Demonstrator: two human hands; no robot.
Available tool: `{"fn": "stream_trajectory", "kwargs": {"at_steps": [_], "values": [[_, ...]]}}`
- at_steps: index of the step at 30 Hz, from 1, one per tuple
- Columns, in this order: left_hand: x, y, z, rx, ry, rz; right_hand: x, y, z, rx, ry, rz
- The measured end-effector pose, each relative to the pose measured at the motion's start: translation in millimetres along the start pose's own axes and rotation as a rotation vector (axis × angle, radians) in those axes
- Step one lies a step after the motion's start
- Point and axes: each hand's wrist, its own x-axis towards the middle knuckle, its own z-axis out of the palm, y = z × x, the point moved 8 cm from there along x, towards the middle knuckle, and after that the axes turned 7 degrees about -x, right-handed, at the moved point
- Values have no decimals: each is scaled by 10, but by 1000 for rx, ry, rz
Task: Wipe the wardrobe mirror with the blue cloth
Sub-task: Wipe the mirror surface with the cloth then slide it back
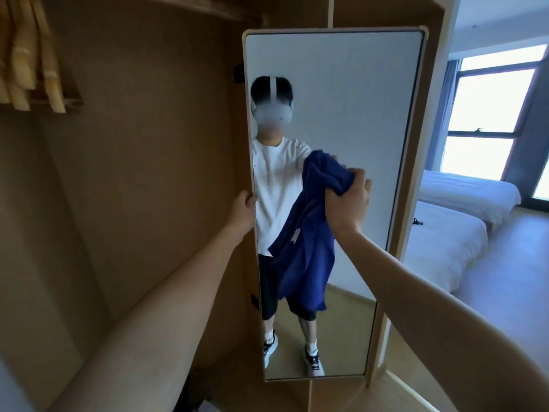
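Note:
A tall wardrobe mirror [350, 93] in a light wooden frame stands upright in the middle of the head view. My right hand [347, 203] grips a bunched dark blue cloth [309, 245] and holds it against the glass at mid height; the rest of the cloth hangs down over the mirror. My left hand [244, 211] grips the mirror's left edge, fingers curled round the frame. The glass reflects a person in a white shirt and dark shorts.
The open brown wardrobe interior [133, 173] fills the left, with wooden hangers [29, 55] at the top left. Right of the mirror are two white beds [445, 242], a wooden floor and a large window [490, 108].

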Motion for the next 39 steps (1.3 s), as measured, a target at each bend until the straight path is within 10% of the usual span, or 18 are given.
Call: {"fn": "stream_trajectory", "kwargs": {"at_steps": [4, 10, 22, 32, 39], "values": [[3, -21, 8, -6, 11, 52, 80, -398, 181, 17, -21, -294], [8, -50, 17, -7, 44, 61, -372, 94, 817, -728, -216, -733], [-21, -91, 6, 63, 182, 115, -1576, 1657, 1017, -910, -708, -749], [-107, -84, 29, 5, 118, 95, -465, 144, 573, -511, -151, -670], [-183, -83, 35, -1, 122, 93, -1139, 762, 1082, -758, -310, -839]]}}
